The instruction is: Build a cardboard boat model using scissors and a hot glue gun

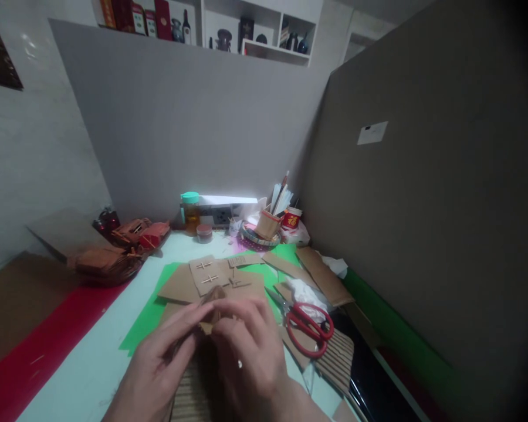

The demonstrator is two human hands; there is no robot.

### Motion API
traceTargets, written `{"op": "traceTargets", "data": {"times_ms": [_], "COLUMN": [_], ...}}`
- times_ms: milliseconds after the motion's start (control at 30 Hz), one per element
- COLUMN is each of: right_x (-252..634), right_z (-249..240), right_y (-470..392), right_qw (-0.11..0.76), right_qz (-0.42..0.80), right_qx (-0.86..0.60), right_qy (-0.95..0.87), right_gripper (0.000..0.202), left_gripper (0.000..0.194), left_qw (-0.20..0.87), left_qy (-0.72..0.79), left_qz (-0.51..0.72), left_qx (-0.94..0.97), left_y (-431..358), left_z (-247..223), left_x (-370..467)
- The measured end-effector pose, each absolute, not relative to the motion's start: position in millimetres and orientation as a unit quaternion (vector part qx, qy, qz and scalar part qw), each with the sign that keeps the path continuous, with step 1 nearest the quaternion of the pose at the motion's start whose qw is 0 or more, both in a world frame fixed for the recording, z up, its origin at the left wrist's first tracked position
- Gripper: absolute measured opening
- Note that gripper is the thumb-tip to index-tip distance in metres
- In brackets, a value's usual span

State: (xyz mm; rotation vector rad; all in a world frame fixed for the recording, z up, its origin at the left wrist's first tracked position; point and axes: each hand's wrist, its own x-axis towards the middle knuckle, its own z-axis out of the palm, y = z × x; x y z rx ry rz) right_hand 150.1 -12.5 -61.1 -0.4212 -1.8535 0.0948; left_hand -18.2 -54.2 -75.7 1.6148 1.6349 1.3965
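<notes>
In the head view, we see our two hands close together low in the middle, over the near part of the worktop [129, 293]. The left hand [158, 360] is clamped on a brown cardboard piece [218, 293], whose peaked top rises between the hands. The right hand [257, 351] curls against the same piece; we cannot tell how firmly it grips, as its own fingers hide the contact. Ridged cardboard [191, 398] shows beneath.

Just beyond lies a flat card [205, 272] with small crossed sticks [210, 278] on it. To the right, red-handled scissors [310, 329] lie open beside crumpled white tissue [307, 295].

Along the back we find the containers. A clear jar [190, 214] with a turquoise lid holds amber liquid, and just beside it sits a low round tub [205, 234], its contents unclear to us. A small white cup [234, 227] carries a few thin sticks. Next to that, a woven basket [257, 242] bears a brown holder [268, 224], from which pale strips [282, 198] and a brush [284, 180] stand up, leaning right. Just behind the holder, we see a red tub [292, 219] with a white rim; its inside is too small to read.
</notes>
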Motion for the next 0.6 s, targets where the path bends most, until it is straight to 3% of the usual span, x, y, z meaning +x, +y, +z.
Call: {"op": "traceTargets", "data": {"times_ms": [100, 233, 533, 600], "right_x": [152.5, 167.7, 193.6, 191.4], "right_z": [-56.6, -52.0, -64.4, -74.2], "right_y": [-12.7, -5.1, -32.3, -45.0], "right_qw": [0.554, 0.479, 0.165, 0.1], "right_qz": [0.051, 0.112, 0.14, 0.14], "right_qx": [-0.155, -0.305, -0.49, -0.507], "right_qy": [-0.817, -0.816, -0.845, -0.845], "right_gripper": [0.019, 0.013, 0.007, 0.014], "left_gripper": [0.027, 0.029, 0.043, 0.043], "left_qw": [0.21, 0.226, 0.136, 0.105], "left_qy": [0.624, 0.645, 0.725, 0.732], "left_qz": [0.51, 0.498, 0.531, 0.541], "left_qx": [0.554, 0.534, 0.418, 0.4], "left_y": [-53.4, -53.6, -56.5, -57.0], "left_z": [-70.1, -54.6, -33.0, -33.0], "left_x": [-19.0, -26.7, -67.3, -75.5]}}
